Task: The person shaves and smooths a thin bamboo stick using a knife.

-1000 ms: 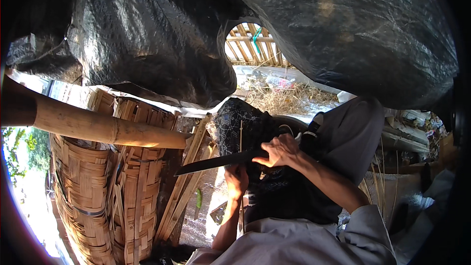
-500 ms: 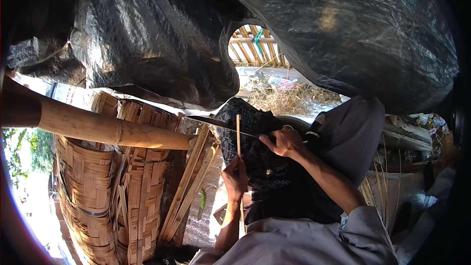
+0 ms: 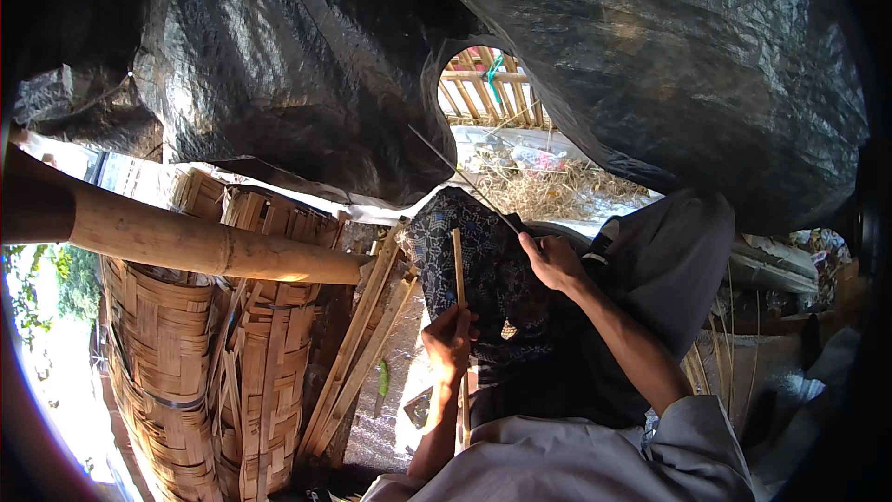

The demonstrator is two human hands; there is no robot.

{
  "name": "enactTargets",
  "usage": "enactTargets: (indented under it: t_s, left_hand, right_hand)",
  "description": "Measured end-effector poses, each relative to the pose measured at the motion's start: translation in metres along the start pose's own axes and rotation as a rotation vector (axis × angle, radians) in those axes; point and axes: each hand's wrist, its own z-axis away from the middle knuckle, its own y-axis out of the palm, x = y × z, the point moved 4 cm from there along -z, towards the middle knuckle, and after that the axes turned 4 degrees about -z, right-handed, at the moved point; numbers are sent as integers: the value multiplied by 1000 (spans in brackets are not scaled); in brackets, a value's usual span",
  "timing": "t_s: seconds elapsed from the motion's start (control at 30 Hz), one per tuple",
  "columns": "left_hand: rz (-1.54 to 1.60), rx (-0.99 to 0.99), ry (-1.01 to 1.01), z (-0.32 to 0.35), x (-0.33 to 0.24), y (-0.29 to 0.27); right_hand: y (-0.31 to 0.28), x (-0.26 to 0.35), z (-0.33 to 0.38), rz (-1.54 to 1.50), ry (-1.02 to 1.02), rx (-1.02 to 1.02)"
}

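My left hand [image 3: 448,342] is closed round a narrow bamboo strip [image 3: 459,265], which stands lengthwise in front of me with its upper end free and its lower end running down toward my shirt. In my right hand [image 3: 556,263] is a long thin knife [image 3: 472,185]; its handle is hidden in my fingers. The blade, seen nearly edge-on, points up and to the left, beyond the strip's upper end and apart from it. Beneath both hands a dark patterned cloth [image 3: 444,251] lies over my leg.
Tall woven bamboo baskets [image 3: 163,344] stand at the left, with a thick bamboo pole [image 3: 186,240] across them. Split bamboo pieces [image 3: 358,353] lean beside them. Black plastic sheeting [image 3: 650,46] hangs low ahead. Through its gap show dry straw [image 3: 520,191] and a bamboo fence [image 3: 483,93].
My right hand has swung the knife's blade upward and away from the strip, which it crossed before. The left hand, still round the strip, has lowered slightly.
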Motion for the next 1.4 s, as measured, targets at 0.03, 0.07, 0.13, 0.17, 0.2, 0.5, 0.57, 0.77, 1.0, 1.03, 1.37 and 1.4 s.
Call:
enactTargets:
  t_s: [0.03, 0.07, 0.13, 0.17, 0.2, 0.5, 0.57, 0.77, 1.0, 1.03, 1.37, 1.4]
  left_hand:
    - [23, -2, -8, -2, 5, 2]
    - [43, -6, -16, -4, 9, 3]
    - [-25, -12, -13, -5, 11, 3]
    - [-94, -16, -9, -5, 11, 3]
    - [-95, -14, -10, -6, 16, 4]
    - [-655, -285, 567, 13, -8, 7]
    - [-658, -303, 622, 11, -1, 7]
    - [-571, -339, 592, 1, 10, 7]
    - [-176, -88, 12, -4, 14, -10]
    - [-181, -50, 12, -8, 22, -12]
    - [-149, -58, 114, -4, 25, 0]
    - [-238, -159, 165, -2, 26, -1]
  right_hand:
    - [2, -2, 0, -36, -60, 11]
    - [3, -1, 3, -36, -60, 12]
    - [3, 12, 14, -24, -217, -3]
    - [0, 21, 21, -71, -274, -3]
    - [5, 20, 24, -19, -342, -23]
    - [32, 25, 43, 417, -582, 53]
    - [33, 23, 42, 508, -525, 126]
    - [36, 4, 26, 519, -414, 46]
    - [31, 21, 35, 494, -591, 46]
    - [33, 19, 36, 468, -617, 32]
    - [35, 26, 48, 430, -629, 107]
    - [37, 25, 48, 430, -629, 106]
